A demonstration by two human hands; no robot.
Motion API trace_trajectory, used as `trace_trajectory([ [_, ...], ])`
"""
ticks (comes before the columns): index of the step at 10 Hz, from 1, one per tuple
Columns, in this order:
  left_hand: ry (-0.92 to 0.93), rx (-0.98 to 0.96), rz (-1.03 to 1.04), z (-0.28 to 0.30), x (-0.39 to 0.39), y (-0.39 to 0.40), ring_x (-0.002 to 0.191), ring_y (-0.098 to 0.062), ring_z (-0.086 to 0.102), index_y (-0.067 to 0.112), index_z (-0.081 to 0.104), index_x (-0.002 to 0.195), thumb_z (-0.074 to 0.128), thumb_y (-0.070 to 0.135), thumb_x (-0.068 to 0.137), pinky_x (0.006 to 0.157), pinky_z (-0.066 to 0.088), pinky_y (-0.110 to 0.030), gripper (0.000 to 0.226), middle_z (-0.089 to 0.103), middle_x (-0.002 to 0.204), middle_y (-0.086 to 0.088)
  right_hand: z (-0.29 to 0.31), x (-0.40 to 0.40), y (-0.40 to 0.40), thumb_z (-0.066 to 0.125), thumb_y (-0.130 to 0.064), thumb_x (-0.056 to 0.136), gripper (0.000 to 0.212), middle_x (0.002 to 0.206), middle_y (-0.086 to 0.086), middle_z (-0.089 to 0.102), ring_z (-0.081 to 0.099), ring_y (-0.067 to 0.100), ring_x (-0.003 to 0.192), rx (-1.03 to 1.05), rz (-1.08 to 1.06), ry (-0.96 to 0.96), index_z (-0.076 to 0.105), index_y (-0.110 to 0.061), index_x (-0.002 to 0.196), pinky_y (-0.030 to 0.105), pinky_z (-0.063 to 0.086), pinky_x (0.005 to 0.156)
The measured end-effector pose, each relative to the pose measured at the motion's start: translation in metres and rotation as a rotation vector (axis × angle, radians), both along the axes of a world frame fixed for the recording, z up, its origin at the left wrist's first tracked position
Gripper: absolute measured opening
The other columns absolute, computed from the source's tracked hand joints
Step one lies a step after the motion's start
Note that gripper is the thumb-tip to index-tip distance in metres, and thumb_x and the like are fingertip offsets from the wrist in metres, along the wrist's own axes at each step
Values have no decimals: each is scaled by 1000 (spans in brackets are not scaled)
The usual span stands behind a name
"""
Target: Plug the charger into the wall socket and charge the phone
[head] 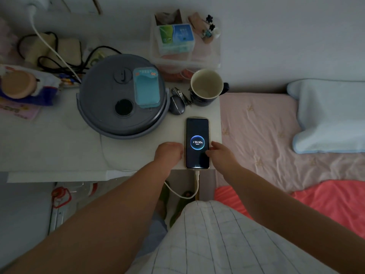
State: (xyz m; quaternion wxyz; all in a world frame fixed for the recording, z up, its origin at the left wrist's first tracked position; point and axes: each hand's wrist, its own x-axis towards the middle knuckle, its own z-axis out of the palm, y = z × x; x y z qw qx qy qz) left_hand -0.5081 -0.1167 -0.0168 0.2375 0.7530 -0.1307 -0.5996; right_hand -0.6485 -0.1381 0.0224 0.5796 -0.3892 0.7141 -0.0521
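Note:
The phone (197, 133) lies flat on the white table (49, 151) near its right front corner, screen up and lit with a charging ring reading 55.50%. A white cable (194, 189) is plugged into its near end and loops down below the table edge. My left hand (168, 155) rests curled against the phone's left side. My right hand (221, 157) touches the phone's right edge with its fingertips. At the top left a white plug (32, 5) and its white cord (51, 48) run down over the table. The wall socket itself is not clearly visible.
A round grey appliance (110, 113) with a teal device (146, 88) on its lid stands behind the phone. A dark mug (207, 88), a small grey mouse (177, 107), a clear box (185, 60) and black cables (49, 64) crowd the table. A bed (266, 131) lies right.

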Motion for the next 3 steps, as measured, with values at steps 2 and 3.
trace_trajectory([
  [2,-90,-149,-39,51,16,24,78,-21,57,24,54,64,53,25,85,79,43,-31,22,61,80,-4,40,-8,17,52,-15,87,40,118,6,57,53,23,110,-175,-119,-60,52,-11,127,39,42,101],
  [3,-79,-296,0,88,29,34,75,-14,57,24,56,70,54,30,86,81,44,-33,17,60,78,1,82,-11,21,55,-14,86,25,100,-3,63,57,22,103,-378,-225,-197,62,-18,109,40,45,98],
])
